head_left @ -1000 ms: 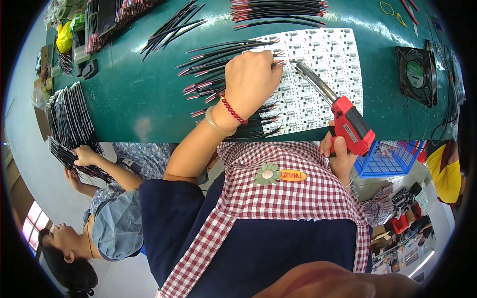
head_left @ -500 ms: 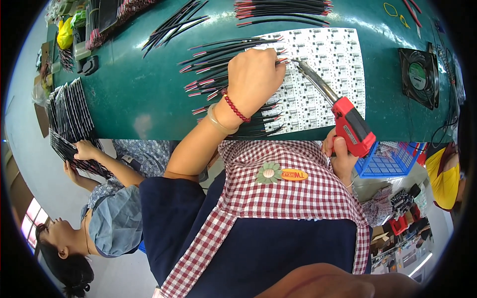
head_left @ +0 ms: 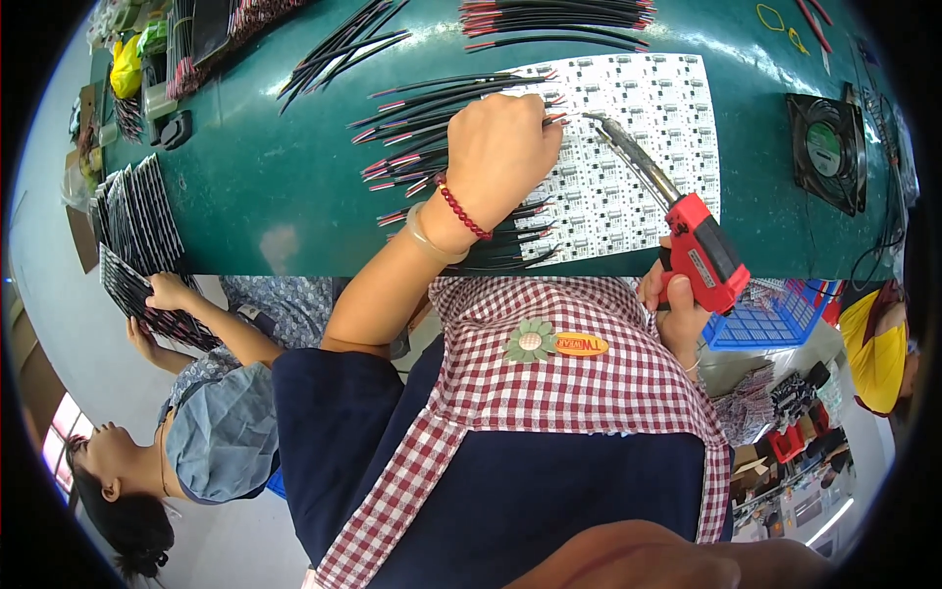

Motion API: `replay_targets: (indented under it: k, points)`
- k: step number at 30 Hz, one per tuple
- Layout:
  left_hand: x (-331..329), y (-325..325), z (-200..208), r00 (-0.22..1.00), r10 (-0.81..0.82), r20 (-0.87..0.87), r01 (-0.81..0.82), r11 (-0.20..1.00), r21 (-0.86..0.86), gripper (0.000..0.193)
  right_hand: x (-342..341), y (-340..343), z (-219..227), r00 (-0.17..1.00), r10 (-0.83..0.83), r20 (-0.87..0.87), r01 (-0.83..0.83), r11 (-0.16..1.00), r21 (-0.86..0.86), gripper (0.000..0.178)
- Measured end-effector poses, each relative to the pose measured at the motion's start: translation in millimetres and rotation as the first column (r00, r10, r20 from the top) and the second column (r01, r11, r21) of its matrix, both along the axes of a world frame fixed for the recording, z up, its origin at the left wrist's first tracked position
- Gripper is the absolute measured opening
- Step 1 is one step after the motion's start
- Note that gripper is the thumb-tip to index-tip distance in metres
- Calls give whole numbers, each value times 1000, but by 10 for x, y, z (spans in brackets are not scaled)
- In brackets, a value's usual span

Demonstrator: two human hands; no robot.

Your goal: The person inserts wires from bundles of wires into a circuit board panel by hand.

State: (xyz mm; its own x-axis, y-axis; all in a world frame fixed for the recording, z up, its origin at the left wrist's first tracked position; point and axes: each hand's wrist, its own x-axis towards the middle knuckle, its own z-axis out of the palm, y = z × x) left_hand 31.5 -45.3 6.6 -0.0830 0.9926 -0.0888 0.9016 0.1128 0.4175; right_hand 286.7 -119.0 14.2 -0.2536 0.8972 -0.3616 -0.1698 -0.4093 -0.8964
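My left hand (head_left: 502, 147) is closed in a pinch on a thin black cable (head_left: 555, 119), whose stripped end lies over a white circuit board panel (head_left: 667, 147). Several more black cables (head_left: 412, 103) with red and white wire ends stick out over the panel's left side, partly hidden under my hand and wrist. In my right hand (head_left: 679, 302), at the table's near edge, is a red and black soldering gun (head_left: 708, 257). Its long metal tip points up and left, just right of the pinched cable end; I cannot tell whether it touches the board.
Bundles of black cables (head_left: 559, 25) lie at the green table's (head_left: 285, 196) far side. A black fan (head_left: 826, 152) stands at right, above a blue crate (head_left: 760, 329) beyond the edge. At left, another person's hands (head_left: 169, 294) handle a cable stack (head_left: 142, 211).
My right hand has drawn the soldering gun slightly right, so its tip sits a little farther from the cable end. My left hand has barely moved.
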Motion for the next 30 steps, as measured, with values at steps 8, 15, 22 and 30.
replay_targets:
  k: [8, 15, 22, 30]
  points:
    - [-68, 36, 29, 994, -102, 25, 102, 995, -1, 24, -29, -79, -35, 991, 2, 137, -8, 999, 48, 59]
    - [-60, 34, 19, 995, -101, 28, 101, 995, -4, 23, 9, -106, -83, 988, 68, 137, -69, 998, 1, 53]
    - [-52, 39, 50, 995, -99, 29, 100, 995, -10, 23, 13, -146, -116, 987, 64, 145, -71, 996, 47, 46]
    - [-68, 38, 38, 994, -110, 22, 111, 994, -10, 24, 11, -169, -109, 977, 95, 191, -103, 994, 35, 48]
